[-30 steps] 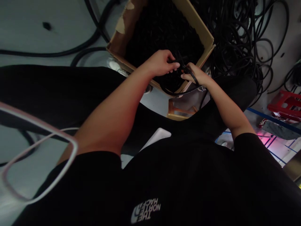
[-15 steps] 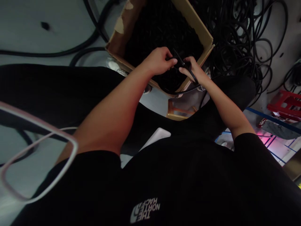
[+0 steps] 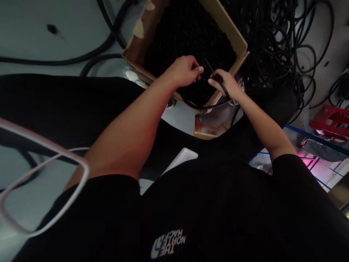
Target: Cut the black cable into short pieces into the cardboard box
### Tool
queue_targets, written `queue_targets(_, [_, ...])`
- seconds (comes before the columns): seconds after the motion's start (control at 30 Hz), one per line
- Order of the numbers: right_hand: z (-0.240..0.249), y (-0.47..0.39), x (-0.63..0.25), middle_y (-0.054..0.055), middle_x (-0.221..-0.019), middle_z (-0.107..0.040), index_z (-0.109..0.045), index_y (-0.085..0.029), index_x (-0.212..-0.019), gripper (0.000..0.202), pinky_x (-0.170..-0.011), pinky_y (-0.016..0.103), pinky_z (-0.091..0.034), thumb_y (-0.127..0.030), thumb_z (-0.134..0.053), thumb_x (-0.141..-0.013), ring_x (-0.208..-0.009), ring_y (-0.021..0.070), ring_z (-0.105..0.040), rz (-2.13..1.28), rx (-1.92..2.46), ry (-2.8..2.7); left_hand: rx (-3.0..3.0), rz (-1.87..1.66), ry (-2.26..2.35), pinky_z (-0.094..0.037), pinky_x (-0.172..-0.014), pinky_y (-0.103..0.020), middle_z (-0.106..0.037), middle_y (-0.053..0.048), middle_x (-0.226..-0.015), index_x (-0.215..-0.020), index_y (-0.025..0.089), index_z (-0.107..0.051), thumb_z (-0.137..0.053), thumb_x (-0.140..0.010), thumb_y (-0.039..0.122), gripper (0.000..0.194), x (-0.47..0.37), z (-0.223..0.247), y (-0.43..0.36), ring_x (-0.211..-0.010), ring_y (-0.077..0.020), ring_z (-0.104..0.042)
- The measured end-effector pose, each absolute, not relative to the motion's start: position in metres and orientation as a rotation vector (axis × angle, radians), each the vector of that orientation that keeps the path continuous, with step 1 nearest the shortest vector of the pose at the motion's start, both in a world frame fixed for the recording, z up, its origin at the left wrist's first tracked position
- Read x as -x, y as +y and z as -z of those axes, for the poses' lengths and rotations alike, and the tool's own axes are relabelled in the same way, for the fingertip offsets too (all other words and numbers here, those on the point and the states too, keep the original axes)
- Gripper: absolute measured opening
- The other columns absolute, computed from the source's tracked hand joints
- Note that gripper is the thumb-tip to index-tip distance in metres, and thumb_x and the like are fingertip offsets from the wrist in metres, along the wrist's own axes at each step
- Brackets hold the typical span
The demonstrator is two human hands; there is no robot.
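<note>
Over the box, my left hand (image 3: pixel 188 71) is closed, thumb and fingertips pinched together; whatever sits between them is too dark to make out. My right hand (image 3: pixel 225 82) is closed round a pair of black-handled scissors (image 3: pixel 222 85), whose blades point up and left, a little apart from my left fingertips. A thin black cable (image 3: pixel 203 107) curves below both hands, across the near rim of the cardboard box (image 3: pixel 231 27). Many short black pieces (image 3: pixel 191 32) fill the box, dark and hard to tell apart.
A large tangle of black cable (image 3: pixel 275 51) lies on the floor right of the box. Thicker black cables (image 3: pixel 81 58) run along the left. A red plastic stool (image 3: pixel 331 122) is at far right. A white looped frame (image 3: pixel 85 174) is near my left arm.
The scissor blades have come closer together and shifted slightly right, away from my left fingertips. The dark bit seen at my left fingers no longer shows there.
</note>
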State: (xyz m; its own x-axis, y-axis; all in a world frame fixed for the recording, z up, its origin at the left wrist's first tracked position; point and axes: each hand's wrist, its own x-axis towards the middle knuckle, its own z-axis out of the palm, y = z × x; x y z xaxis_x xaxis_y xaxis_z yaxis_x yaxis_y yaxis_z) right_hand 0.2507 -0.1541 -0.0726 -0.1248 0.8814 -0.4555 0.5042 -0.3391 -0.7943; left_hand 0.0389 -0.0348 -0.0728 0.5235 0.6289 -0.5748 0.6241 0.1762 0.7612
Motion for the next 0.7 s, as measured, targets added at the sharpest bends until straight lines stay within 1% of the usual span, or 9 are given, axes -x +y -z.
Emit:
queue_targets(0.1, [0.073, -0.157, -0.252, 0.000, -0.091, -0.063, -0.062, -0.023, -0.114, 0.051, -0.088, 0.037, -0.065, -0.068, -0.085, -0.111, -0.093, 0.0231, -0.070, -1.503, 1.907, -1.440, -1.372, 0.023, 1.193, -0.065, -0.097, -0.026, -0.073, 0.007, -0.078, -0.104, 0.020, -0.072, -0.074, -0.121, 0.010, 0.020, -0.041, 0.073, -0.037, -0.073, -0.0133, -0.074])
queue_targets(0.2, [0.075, -0.161, -0.254, -0.002, -0.090, -0.060, -0.061, -0.022, -0.118, 0.042, -0.081, 0.035, -0.063, -0.057, -0.084, -0.113, -0.084, 0.0201, -0.067, -1.619, 1.924, -1.413, -1.370, 0.033, 1.185, -0.067, -0.094, -0.029, -0.066, 0.010, -0.072, -0.115, 0.021, -0.068, -0.068, -0.126, 0.012, 0.014, -0.041, 0.074, -0.039, -0.062, -0.0132, -0.066])
queue_targets(0.27, [0.078, -0.163, -0.256, -0.003, -0.091, -0.060, -0.061, -0.022, -0.122, 0.038, -0.079, 0.034, -0.063, -0.052, -0.083, -0.114, -0.082, 0.0194, -0.066, -1.655, 1.915, -1.398, -1.388, 0.057, 1.164, -0.069, -0.098, -0.034, -0.067, 0.008, -0.074, -0.115, 0.021, -0.065, -0.065, -0.128, 0.016, 0.014, -0.040, 0.078, -0.038, -0.064, -0.0144, -0.067])
queue_targets(0.33, [0.083, -0.165, -0.258, -0.002, -0.093, -0.061, -0.060, -0.023, -0.126, 0.036, -0.080, 0.034, -0.064, -0.047, -0.083, -0.113, -0.083, 0.0197, -0.067, -1.656, 1.889, -1.364, -1.376, 0.044, 1.113, -0.070, -0.104, -0.040, -0.073, 0.002, -0.083, -0.112, 0.021, -0.064, -0.064, -0.127, 0.019, 0.015, -0.038, 0.083, -0.036, -0.075, -0.0175, -0.076])
queue_targets(0.4, [0.087, -0.166, -0.259, -0.002, -0.094, -0.062, -0.059, -0.023, -0.128, 0.034, -0.079, 0.034, -0.064, -0.041, -0.083, -0.111, -0.084, 0.0200, -0.067, -1.652, 1.856, -1.316, -1.402, -0.018, 1.056, -0.069, -0.108, -0.044, -0.076, -0.003, -0.091, -0.108, 0.021, -0.064, -0.067, -0.124, 0.025, 0.016, -0.036, 0.090, -0.034, -0.091, -0.0222, -0.082])
queue_targets(0.5, [0.093, -0.167, -0.259, -0.003, -0.094, -0.063, -0.059, -0.023, -0.128, 0.034, -0.077, 0.033, -0.061, -0.035, -0.081, -0.107, -0.080, 0.0200, -0.066, -1.682, 1.820, -1.265, -1.516, -0.137, 0.992, -0.068, -0.108, -0.045, -0.074, -0.003, -0.093, -0.100, 0.022, -0.067, -0.083, -0.109, 0.036, 0.024, -0.033, 0.098, -0.033, -0.105, -0.0281, -0.081])
queue_targets(0.53, [0.094, -0.167, -0.258, -0.003, -0.095, -0.063, -0.059, -0.023, -0.129, 0.034, -0.079, 0.034, -0.060, -0.033, -0.081, -0.105, -0.081, 0.0203, -0.066, -1.682, 1.814, -1.261, -1.538, -0.158, 0.975, -0.067, -0.105, -0.044, -0.073, -0.002, -0.091, -0.097, 0.022, -0.067, -0.089, -0.102, 0.039, 0.029, -0.032, 0.100, -0.033, -0.104, -0.0285, -0.079])
queue_targets(0.6, [0.094, -0.165, -0.256, -0.002, -0.097, -0.064, -0.061, -0.022, -0.126, 0.036, -0.084, 0.036, -0.059, -0.029, -0.083, -0.099, -0.086, 0.0213, -0.064, -1.645, 1.801, -1.267, -1.510, -0.169, 0.937, -0.067, -0.094, -0.040, -0.069, 0.000, -0.086, -0.092, 0.023, -0.065, -0.096, -0.092, 0.041, 0.036, -0.033, 0.098, -0.033, -0.094, -0.0259, -0.075])
queue_targets(0.7, [0.090, -0.160, -0.253, -0.002, -0.099, -0.064, -0.061, -0.023, -0.114, 0.037, -0.091, 0.037, -0.058, -0.026, -0.087, -0.089, -0.095, 0.0228, -0.063, -1.658, 1.734, -1.260, -1.329, -0.256, 0.881, -0.066, -0.078, -0.035, -0.067, 0.002, -0.084, -0.092, 0.024, -0.063, -0.103, -0.086, 0.044, 0.045, -0.038, 0.090, -0.035, -0.078, -0.0207, -0.070])
